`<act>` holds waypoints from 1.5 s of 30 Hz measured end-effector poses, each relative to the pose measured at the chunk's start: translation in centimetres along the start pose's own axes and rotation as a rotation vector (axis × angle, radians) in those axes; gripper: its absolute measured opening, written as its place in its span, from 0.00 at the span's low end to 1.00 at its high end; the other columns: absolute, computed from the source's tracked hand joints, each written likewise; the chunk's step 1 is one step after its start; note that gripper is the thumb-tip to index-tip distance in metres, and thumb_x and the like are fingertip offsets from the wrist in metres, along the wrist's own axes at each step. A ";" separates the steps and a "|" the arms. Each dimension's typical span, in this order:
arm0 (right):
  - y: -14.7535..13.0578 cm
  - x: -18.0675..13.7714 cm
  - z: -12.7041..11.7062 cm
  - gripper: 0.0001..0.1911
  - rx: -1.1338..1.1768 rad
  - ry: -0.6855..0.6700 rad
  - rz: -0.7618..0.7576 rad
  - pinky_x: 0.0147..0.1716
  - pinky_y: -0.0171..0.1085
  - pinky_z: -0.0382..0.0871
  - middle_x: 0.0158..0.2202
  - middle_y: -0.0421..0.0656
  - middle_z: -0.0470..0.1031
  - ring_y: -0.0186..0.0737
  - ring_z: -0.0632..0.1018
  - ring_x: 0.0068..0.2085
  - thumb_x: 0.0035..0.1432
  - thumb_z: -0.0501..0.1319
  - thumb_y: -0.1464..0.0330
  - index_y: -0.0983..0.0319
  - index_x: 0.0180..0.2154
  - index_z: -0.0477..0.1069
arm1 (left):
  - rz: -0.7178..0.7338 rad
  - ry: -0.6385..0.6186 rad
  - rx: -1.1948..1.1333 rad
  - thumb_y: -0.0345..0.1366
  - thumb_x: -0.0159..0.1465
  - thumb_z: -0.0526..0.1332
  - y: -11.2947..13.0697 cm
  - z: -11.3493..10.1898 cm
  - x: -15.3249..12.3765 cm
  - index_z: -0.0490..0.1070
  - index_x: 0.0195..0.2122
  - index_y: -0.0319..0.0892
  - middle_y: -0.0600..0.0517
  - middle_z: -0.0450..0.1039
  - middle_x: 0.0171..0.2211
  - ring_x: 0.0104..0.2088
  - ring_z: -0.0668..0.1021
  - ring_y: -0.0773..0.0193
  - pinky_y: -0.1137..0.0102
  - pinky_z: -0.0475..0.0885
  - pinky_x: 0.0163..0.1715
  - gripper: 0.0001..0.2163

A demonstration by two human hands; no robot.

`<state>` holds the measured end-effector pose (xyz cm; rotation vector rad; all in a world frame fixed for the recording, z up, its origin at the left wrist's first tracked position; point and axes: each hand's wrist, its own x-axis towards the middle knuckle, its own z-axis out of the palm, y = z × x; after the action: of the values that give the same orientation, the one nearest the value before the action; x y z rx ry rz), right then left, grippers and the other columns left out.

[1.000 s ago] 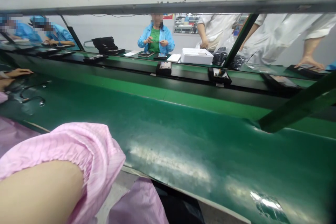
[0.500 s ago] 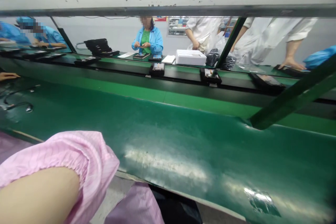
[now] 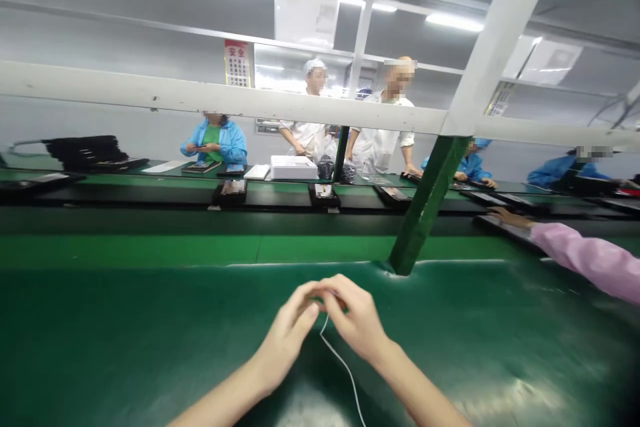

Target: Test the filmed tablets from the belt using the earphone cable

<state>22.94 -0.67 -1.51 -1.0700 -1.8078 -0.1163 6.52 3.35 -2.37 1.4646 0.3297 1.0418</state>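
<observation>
**Glossy green worktop, smooth white cord**

Your worktop (image 3: pixel 125 333) wears a green rubbery mat, smooth and shiny enough to throw back the ceiling lights. The thin cord (image 3: pixel 340 360) pinched between your left hand (image 3: pixel 290 330) and right hand (image 3: pixel 357 320) looks like smooth white plastic. Above you, the beam (image 3: pixel 200 99) is matt white paint, scuffed and speckled, and the slanted strut (image 3: pixel 425 203) is painted green with a faint sheen. The black trays (image 3: pixel 324 195) look like matt plastic, and the co-worker's sleeve (image 3: pixel 590 260) is soft pink cloth.
</observation>
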 end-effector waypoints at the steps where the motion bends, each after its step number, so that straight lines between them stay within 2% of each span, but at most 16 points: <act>1: 1.0 0.0 0.9 0.12 0.023 -0.003 0.028 0.34 0.34 0.73 0.36 0.43 0.76 0.35 0.76 0.33 0.69 0.52 0.69 0.60 0.44 0.74 | -0.104 -0.037 -0.108 0.54 0.60 0.66 -2.1 0.5 1.1 0.71 0.55 0.43 0.43 0.77 0.48 0.47 0.78 0.52 0.60 0.73 0.49 0.27; 2: 2.2 -0.2 2.0 0.12 0.052 0.003 0.071 0.32 0.33 0.72 0.34 0.43 0.75 0.36 0.76 0.32 0.68 0.52 0.69 0.59 0.42 0.74 | -0.180 -0.028 -0.175 0.55 0.58 0.67 -4.2 0.8 1.9 0.68 0.57 0.44 0.43 0.77 0.46 0.45 0.79 0.52 0.62 0.74 0.45 0.30; 5: 5.7 -1.3 5.1 0.13 0.125 0.046 0.240 0.30 0.34 0.71 0.31 0.43 0.74 0.38 0.76 0.30 0.65 0.51 0.68 0.59 0.37 0.74 | -0.263 0.031 -0.199 0.56 0.53 0.71 -9.3 0.3 3.3 0.72 0.49 0.40 0.48 0.77 0.30 0.32 0.79 0.58 0.68 0.73 0.35 0.30; 8: 7.7 -2.5 6.5 0.13 0.169 -0.004 0.375 0.26 0.34 0.68 0.31 0.43 0.73 0.36 0.73 0.26 0.65 0.51 0.66 0.60 0.37 0.74 | -0.264 0.042 -0.214 0.54 0.51 0.73 -11.4 -0.8 3.5 0.74 0.45 0.38 0.53 0.72 0.23 0.25 0.75 0.63 0.70 0.70 0.32 0.28; 14: 7.6 -2.8 5.7 0.12 0.226 0.007 0.522 0.28 0.34 0.65 0.30 0.42 0.72 0.36 0.71 0.26 0.62 0.54 0.63 0.60 0.39 0.75 | -0.245 0.204 -0.252 0.51 0.51 0.74 -11.0 -0.7 2.9 0.77 0.44 0.40 0.54 0.70 0.21 0.24 0.73 0.65 0.71 0.69 0.31 0.25; 18: 7.5 -2.5 5.6 0.12 0.313 0.036 0.620 0.27 0.34 0.63 0.28 0.41 0.72 0.36 0.70 0.26 0.59 0.57 0.62 0.61 0.38 0.75 | -0.297 0.277 -0.370 0.49 0.49 0.76 -11.0 -1.1 3.0 0.79 0.42 0.41 0.55 0.69 0.23 0.26 0.74 0.67 0.70 0.73 0.37 0.23; 21: 7.2 -2.3 5.7 0.13 0.358 0.020 0.639 0.26 0.33 0.59 0.25 0.40 0.70 0.34 0.67 0.26 0.57 0.61 0.59 0.62 0.31 0.75 | -0.395 0.302 -0.530 0.45 0.46 0.78 -11.0 -2.0 3.5 0.79 0.42 0.41 0.56 0.69 0.23 0.25 0.74 0.68 0.66 0.75 0.43 0.24; 24: 7.5 -2.1 5.7 0.22 0.486 0.087 0.723 0.22 0.33 0.52 0.17 0.36 0.62 0.31 0.60 0.21 0.51 0.67 0.52 0.63 0.20 0.71 | -0.461 0.322 -0.595 0.41 0.43 0.79 -10.7 -3.3 4.2 0.78 0.43 0.42 0.61 0.64 0.21 0.17 0.66 0.76 0.65 0.77 0.39 0.26; 26: 8.1 -2.0 5.4 0.28 0.568 0.204 0.780 0.21 0.33 0.48 0.14 0.35 0.56 0.29 0.57 0.20 0.46 0.69 0.47 0.63 0.15 0.68 | -0.489 0.240 -0.562 0.42 0.44 0.79 -10.0 -4.3 4.7 0.78 0.43 0.42 0.64 0.59 0.18 0.13 0.58 0.81 0.67 0.77 0.33 0.25; 28: 9.2 -1.9 4.6 0.31 0.609 0.328 0.815 0.20 0.33 0.45 0.13 0.34 0.52 0.28 0.54 0.18 0.43 0.69 0.43 0.62 0.13 0.64 | -0.522 0.088 -0.510 0.43 0.48 0.77 -8.9 -5.5 5.1 0.78 0.45 0.41 0.65 0.55 0.16 0.13 0.53 0.82 0.69 0.76 0.31 0.24; 31: 11.1 -1.7 2.6 0.32 0.663 0.509 0.853 0.18 0.32 0.41 0.13 0.31 0.47 0.26 0.49 0.17 0.42 0.69 0.42 0.61 0.16 0.61 | -0.581 -0.121 -0.455 0.41 0.51 0.76 -7.2 -6.8 5.2 0.78 0.45 0.40 0.65 0.54 0.16 0.13 0.51 0.82 0.70 0.76 0.30 0.22; 33: 12.3 -1.7 0.8 0.31 0.704 0.638 0.855 0.17 0.32 0.42 0.14 0.29 0.45 0.26 0.48 0.17 0.40 0.70 0.42 0.59 0.18 0.60 | -0.607 -0.198 -0.448 0.40 0.50 0.77 -6.4 -7.1 4.9 0.79 0.44 0.40 0.65 0.54 0.16 0.13 0.49 0.82 0.71 0.76 0.28 0.21; 35: 13.3 -1.8 -1.2 0.31 0.746 0.757 0.839 0.16 0.31 0.44 0.15 0.27 0.43 0.25 0.47 0.17 0.38 0.71 0.43 0.58 0.20 0.59 | -0.629 -0.249 -0.455 0.39 0.49 0.77 -6.1 -7.1 4.6 0.79 0.42 0.40 0.65 0.54 0.15 0.12 0.49 0.82 0.71 0.76 0.27 0.20; 38: 14.6 -2.3 -3.9 0.31 0.818 0.897 0.810 0.15 0.30 0.45 0.14 0.26 0.42 0.25 0.47 0.16 0.36 0.73 0.46 0.58 0.22 0.57 | -0.639 -0.299 -0.483 0.38 0.51 0.76 -6.6 -6.8 4.4 0.79 0.43 0.38 0.63 0.57 0.14 0.13 0.57 0.79 0.67 0.78 0.32 0.19; 40: 15.3 -2.7 -5.2 0.31 0.875 0.949 0.803 0.14 0.29 0.46 0.14 0.26 0.43 0.24 0.48 0.16 0.36 0.74 0.48 0.58 0.22 0.57 | -0.574 -0.236 -0.546 0.38 0.53 0.75 -7.3 -6.9 4.6 0.79 0.44 0.38 0.60 0.62 0.16 0.15 0.64 0.76 0.63 0.79 0.35 0.18; 45: 16.1 -3.1 -6.1 0.22 1.038 0.882 0.855 0.14 0.29 0.49 0.16 0.28 0.47 0.25 0.51 0.16 0.43 0.73 0.57 0.60 0.24 0.61 | -0.378 0.197 -0.806 0.25 0.57 0.68 -8.7 -8.5 6.5 0.78 0.45 0.44 0.52 0.77 0.32 0.23 0.75 0.72 0.59 0.77 0.46 0.15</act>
<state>38.96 4.09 -6.78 -0.7184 -0.3668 0.6900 7.02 15.45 -8.97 0.5513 0.2650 0.8591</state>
